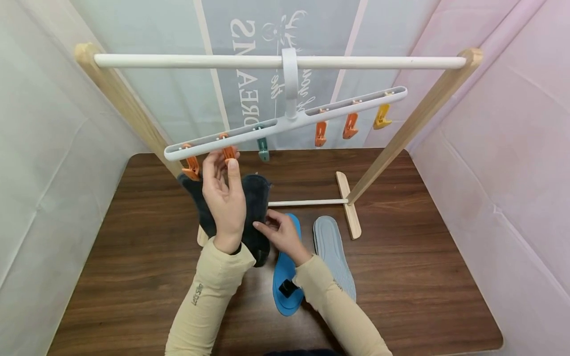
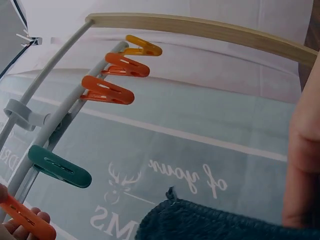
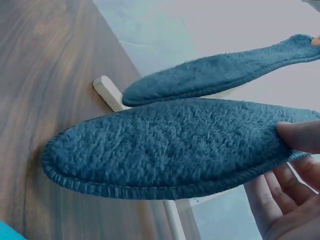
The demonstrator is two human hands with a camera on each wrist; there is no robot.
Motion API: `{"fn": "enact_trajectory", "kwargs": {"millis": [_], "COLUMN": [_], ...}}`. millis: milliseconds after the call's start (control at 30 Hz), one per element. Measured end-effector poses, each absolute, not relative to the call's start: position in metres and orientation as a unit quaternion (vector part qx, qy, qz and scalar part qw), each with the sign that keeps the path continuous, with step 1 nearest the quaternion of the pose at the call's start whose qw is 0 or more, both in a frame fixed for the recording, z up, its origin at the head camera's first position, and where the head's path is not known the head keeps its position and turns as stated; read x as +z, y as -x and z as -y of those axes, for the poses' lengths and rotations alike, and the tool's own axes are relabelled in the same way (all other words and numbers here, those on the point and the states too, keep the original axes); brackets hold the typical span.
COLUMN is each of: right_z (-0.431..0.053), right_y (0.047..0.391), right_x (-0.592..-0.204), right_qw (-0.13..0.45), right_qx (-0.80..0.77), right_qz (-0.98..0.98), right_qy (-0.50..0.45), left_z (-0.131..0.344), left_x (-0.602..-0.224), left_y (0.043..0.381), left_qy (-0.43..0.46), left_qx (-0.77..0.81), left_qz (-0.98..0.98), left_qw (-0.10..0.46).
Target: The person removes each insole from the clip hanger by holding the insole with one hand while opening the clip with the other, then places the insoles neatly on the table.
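Observation:
My left hand [image 1: 224, 202] pinches an orange clothespin [image 2: 30, 220], second from the left on the white hanger [image 1: 249, 137]. A dark, fuzzy insole [image 3: 160, 150] is held upright in my right hand [image 1: 286, 236], thumb on its face and fingers behind. Its upper end stands just below and to the right of the pinched clothespin. A matching dark insole [image 3: 200, 82] hangs from the leftmost orange clothespin [image 1: 191, 169], partly hidden behind my left hand in the head view. The hanger tilts, its left end lower.
A white rail [image 1: 191, 61] on wooden posts [image 1: 414, 128] carries the hanger. Further clothespins hang along it: green [image 1: 263, 149], two orange [image 1: 350, 126] and yellow [image 1: 382, 117]. Blue insoles [image 1: 285, 269] and grey insoles [image 1: 331, 247] lie on the wooden table [image 1: 427, 277].

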State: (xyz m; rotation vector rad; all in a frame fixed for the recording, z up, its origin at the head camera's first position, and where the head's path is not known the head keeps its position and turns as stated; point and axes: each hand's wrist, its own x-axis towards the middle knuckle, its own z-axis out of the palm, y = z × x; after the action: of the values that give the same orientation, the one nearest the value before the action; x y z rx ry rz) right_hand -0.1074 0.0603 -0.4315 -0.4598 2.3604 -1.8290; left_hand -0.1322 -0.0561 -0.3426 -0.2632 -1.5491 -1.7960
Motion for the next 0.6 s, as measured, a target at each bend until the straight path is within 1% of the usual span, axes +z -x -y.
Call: {"fn": "enact_trajectory", "kwargs": {"millis": [100, 267, 467, 600], "right_z": [-0.061, -0.060, -0.060, -0.059], "right_y": [0.106, 0.104, 0.103, 0.105], "right_x": [-0.435, -0.441, -0.450, -0.470], "right_qw": [0.067, 0.094, 0.114, 0.117], "right_qx": [-0.603, -0.608, -0.607, -0.597], "right_qz": [-0.781, -0.778, -0.776, -0.784], "right_qy": [0.146, 0.128, 0.124, 0.123], "left_z": [0.057, 0.059, 0.061, 0.062], "left_x": [-0.343, -0.345, -0.345, -0.345], "left_y": [0.131, 0.130, 0.129, 0.128], "left_qy": [0.104, 0.108, 0.110, 0.106], "left_qx": [-0.692, -0.665, -0.637, -0.631], "left_qz": [0.613, 0.641, 0.664, 0.670], "left_qw": [0.369, 0.367, 0.376, 0.376]}}
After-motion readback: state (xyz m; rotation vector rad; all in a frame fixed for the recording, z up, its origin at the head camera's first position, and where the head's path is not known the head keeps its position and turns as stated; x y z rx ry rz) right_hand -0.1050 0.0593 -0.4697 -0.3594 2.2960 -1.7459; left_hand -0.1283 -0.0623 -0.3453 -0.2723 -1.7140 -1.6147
